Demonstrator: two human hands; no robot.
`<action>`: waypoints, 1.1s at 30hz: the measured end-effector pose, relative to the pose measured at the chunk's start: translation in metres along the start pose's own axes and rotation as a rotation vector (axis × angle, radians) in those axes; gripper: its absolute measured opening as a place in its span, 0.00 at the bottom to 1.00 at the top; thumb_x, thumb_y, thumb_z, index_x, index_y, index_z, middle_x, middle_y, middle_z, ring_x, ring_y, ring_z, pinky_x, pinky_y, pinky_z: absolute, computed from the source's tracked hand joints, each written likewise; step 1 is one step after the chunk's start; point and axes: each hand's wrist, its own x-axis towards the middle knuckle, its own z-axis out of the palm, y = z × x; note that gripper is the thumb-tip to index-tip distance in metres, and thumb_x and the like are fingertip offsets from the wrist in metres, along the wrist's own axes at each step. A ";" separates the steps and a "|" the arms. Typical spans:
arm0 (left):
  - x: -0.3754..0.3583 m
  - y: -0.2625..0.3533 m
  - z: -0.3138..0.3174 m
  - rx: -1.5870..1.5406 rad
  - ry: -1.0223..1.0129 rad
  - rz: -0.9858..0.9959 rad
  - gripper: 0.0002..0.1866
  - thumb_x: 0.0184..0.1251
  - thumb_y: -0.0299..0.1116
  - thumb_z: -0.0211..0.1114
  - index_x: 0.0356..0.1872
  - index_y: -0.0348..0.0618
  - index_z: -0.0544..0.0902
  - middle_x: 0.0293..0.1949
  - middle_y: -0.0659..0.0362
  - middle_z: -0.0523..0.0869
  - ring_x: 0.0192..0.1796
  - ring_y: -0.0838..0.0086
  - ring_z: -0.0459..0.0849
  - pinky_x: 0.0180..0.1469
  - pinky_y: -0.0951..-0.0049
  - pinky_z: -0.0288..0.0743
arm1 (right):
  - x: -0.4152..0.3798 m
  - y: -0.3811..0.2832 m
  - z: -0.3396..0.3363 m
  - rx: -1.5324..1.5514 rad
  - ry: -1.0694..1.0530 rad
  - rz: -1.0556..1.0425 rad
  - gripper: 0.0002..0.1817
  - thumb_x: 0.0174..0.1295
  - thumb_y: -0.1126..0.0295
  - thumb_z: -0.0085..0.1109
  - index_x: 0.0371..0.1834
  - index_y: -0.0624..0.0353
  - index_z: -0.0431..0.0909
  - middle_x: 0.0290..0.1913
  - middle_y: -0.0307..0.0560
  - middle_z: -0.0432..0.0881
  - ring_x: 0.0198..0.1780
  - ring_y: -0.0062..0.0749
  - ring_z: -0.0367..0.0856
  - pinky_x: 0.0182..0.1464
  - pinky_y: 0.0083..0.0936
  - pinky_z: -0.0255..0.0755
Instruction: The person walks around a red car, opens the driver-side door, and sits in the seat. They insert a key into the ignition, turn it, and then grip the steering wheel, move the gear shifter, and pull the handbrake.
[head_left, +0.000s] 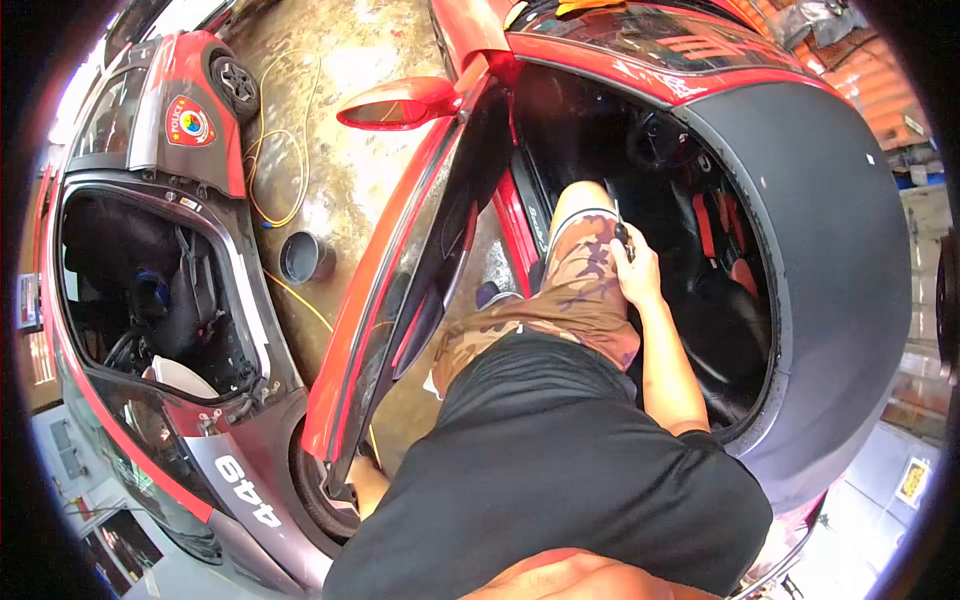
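My right hand [638,272] is closed around a screwdriver [624,238] with a dark handle and a thin metal shaft, held just above my thigh. Camouflage shorts [575,275] cover that leg, which reaches into the doorway of a red car. At lower left, my left hand [366,478] is by the rear edge of the open red car door [345,330]; its fingers are mostly hidden, so I cannot see their grip. Inside the doorway is a dark seat [715,360] with red parts beyond it. A red side mirror [398,108] sticks out at the door's front end.
A second car with a police badge [188,122] and its door open stands at left. On the stained floor are a black bucket [306,258] and a looped yellow hose [300,170]. The red car's dark roof [840,250] curves along the right.
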 end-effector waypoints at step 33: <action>-0.271 -0.179 0.447 0.560 -0.065 1.553 0.21 0.64 0.35 0.69 0.57 0.38 0.80 0.61 0.40 0.78 0.60 0.40 0.76 0.63 0.40 0.68 | 0.284 0.185 0.159 -0.217 -1.060 -0.691 0.24 0.69 0.56 0.55 0.62 0.59 0.74 0.45 0.63 0.86 0.48 0.61 0.85 0.51 0.49 0.78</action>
